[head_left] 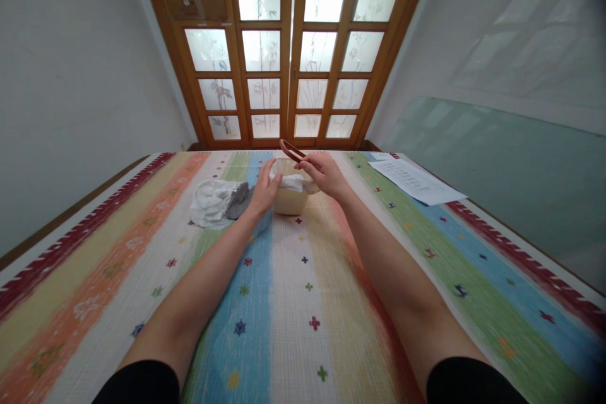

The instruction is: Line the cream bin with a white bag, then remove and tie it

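A cream-coloured container (290, 203) stands on the striped cloth, with a thin white bag or liner (290, 184) at its mouth. At its left side my left hand (266, 187) touches the liner, fingers apart and pointing up. Over the container's right rim, my right hand (326, 175) is closed on a brown loop-shaped handle (290, 150), which tilts up to the left. What the handle belongs to, and the container's inside, cannot be made out.
Left of the container lie a crumpled white cloth (212, 203) and a grey cloth (239, 201). Printed paper sheets (416, 181) lie at the back right of the striped tablecloth (293, 303). Wooden glass-paned doors (286, 50) stand beyond the table, with walls on both sides.
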Tool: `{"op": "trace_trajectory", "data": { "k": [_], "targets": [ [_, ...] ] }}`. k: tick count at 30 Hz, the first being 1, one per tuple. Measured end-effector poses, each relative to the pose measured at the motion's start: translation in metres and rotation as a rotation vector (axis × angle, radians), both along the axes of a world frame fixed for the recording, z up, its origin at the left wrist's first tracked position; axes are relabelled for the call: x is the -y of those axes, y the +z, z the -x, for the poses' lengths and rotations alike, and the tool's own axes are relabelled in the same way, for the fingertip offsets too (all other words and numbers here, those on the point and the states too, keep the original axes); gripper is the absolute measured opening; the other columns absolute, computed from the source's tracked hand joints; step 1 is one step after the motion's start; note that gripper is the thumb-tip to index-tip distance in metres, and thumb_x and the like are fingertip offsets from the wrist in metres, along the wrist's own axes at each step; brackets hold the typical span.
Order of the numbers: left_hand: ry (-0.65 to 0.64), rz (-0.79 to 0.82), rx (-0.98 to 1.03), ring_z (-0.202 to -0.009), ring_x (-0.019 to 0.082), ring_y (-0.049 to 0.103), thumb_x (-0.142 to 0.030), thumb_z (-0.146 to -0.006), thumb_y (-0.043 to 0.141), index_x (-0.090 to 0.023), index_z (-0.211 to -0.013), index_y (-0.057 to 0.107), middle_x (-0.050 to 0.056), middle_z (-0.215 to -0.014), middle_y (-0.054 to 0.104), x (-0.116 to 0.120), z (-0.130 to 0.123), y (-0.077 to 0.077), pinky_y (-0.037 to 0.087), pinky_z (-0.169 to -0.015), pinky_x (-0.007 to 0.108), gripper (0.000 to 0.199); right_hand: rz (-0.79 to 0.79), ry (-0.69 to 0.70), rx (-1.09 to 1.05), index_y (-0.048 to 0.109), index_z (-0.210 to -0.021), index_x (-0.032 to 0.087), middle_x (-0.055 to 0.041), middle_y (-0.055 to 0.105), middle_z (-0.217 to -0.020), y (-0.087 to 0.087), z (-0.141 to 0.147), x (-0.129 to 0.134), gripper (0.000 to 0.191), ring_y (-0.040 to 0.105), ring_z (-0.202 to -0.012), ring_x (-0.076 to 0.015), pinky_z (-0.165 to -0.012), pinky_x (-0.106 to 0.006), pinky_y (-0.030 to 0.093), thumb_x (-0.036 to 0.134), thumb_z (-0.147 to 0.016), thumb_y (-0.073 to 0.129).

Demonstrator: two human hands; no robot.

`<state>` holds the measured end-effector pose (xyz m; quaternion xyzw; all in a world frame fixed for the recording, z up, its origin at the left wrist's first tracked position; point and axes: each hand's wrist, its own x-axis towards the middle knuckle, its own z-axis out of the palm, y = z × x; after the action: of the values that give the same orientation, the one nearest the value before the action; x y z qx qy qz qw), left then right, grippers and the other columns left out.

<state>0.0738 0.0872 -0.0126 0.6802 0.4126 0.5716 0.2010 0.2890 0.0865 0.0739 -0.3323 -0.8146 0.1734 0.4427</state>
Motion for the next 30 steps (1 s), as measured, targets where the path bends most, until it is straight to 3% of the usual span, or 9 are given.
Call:
{"op": "trace_trajectory", "data": {
  "k": [5, 9, 13, 16, 20, 23, 26, 30],
  "targets": [
    [0.052, -0.024, -0.011, -0.153, 0.026, 0.039, -0.054, -0.104, 0.046, -0.025, -0.138, 0.058, 0.013, -0.157, 0.048, 0.001, 0.001, 0.001, 0.024, -0.131, 0.048, 0.046, -0.025, -0.083, -0.074, 0.076, -0.094, 0.022, -0.0052, 0.077, -0.093, 0.0, -0.003, 0.0, 0.038, 0.066, -0.085, -0.0228, -0.079, -0.035, 0.048, 0.051, -0.102, 0.053],
    [0.098, -0.024, -0.019, -0.15, 0.026, 0.042, -0.055, -0.105, 0.043, -0.024, -0.129, 0.063, 0.013, -0.151, 0.053, 0.005, 0.0, 0.006, 0.026, -0.129, 0.046, 0.044, -0.043, -0.073, -0.095, 0.075, -0.1, 0.023, -0.005, 0.078, -0.097, 0.0, -0.001, 0.002, 0.034, 0.068, -0.088, -0.0234, -0.082, -0.036, 0.049, 0.049, -0.102, 0.053],
    [0.164, -0.072, 0.017, -0.144, 0.025, 0.048, -0.055, -0.107, 0.036, -0.024, -0.117, 0.068, 0.011, -0.143, 0.058, 0.011, 0.002, 0.02, 0.03, -0.127, 0.043, 0.046, -0.125, -0.037, -0.042, 0.076, -0.106, 0.025, -0.0045, 0.077, -0.091, 0.002, 0.002, 0.002, 0.027, 0.068, -0.092, -0.0251, -0.09, -0.04, 0.05, 0.042, -0.101, 0.056],
    [0.188, -0.1, 0.123, -0.13, 0.025, 0.057, -0.052, -0.108, 0.034, -0.024, -0.109, 0.071, 0.008, -0.128, 0.066, 0.015, 0.004, 0.036, 0.038, -0.12, 0.04, 0.047, -0.235, -0.012, 0.049, 0.077, -0.105, 0.027, -0.0047, 0.077, -0.092, 0.004, 0.004, 0.003, 0.024, 0.067, -0.095, -0.0254, -0.104, -0.046, 0.044, 0.038, -0.102, 0.056],
    [0.08, -0.009, 0.307, -0.093, 0.02, 0.065, -0.05, -0.105, 0.044, -0.022, -0.093, 0.07, 0.004, -0.092, 0.069, 0.022, 0.003, 0.059, 0.052, -0.093, 0.035, 0.04, -0.298, -0.052, 0.16, 0.078, -0.107, 0.03, -0.0041, 0.075, -0.099, 0.004, 0.006, 0.007, 0.023, 0.065, -0.102, -0.0249, -0.12, -0.052, 0.028, 0.036, -0.103, 0.056],
    [-0.018, 0.119, 0.409, -0.064, 0.014, 0.054, -0.049, -0.097, 0.059, -0.021, -0.086, 0.067, -0.001, -0.068, 0.056, 0.026, 0.005, 0.07, 0.048, -0.066, 0.029, 0.031, -0.301, -0.037, 0.208, 0.079, -0.108, 0.032, -0.0041, 0.074, -0.098, 0.003, 0.009, 0.01, 0.024, 0.063, -0.102, -0.0243, -0.121, -0.052, 0.026, 0.038, -0.104, 0.055],
    [-0.084, 0.247, 0.452, -0.053, 0.011, 0.044, -0.046, -0.09, 0.069, -0.02, -0.088, 0.068, -0.004, -0.062, 0.048, 0.029, 0.01, 0.076, 0.038, -0.053, 0.026, 0.026, -0.323, -0.016, 0.22, 0.079, -0.109, 0.034, -0.0042, 0.074, -0.098, 0.001, 0.011, 0.01, 0.025, 0.062, -0.103, -0.0246, -0.122, -0.052, 0.027, 0.039, -0.105, 0.055],
    [-0.163, 0.342, 0.464, -0.051, 0.009, 0.045, -0.043, -0.088, 0.071, -0.018, -0.089, 0.071, -0.004, -0.06, 0.049, 0.033, 0.017, 0.077, 0.035, -0.05, 0.024, 0.024, -0.354, -0.015, 0.241, 0.08, -0.109, 0.034, -0.0041, 0.074, -0.097, -0.002, 0.013, 0.008, 0.024, 0.062, -0.104, -0.0245, -0.124, -0.053, 0.025, 0.036, -0.104, 0.057]
  ]
}}
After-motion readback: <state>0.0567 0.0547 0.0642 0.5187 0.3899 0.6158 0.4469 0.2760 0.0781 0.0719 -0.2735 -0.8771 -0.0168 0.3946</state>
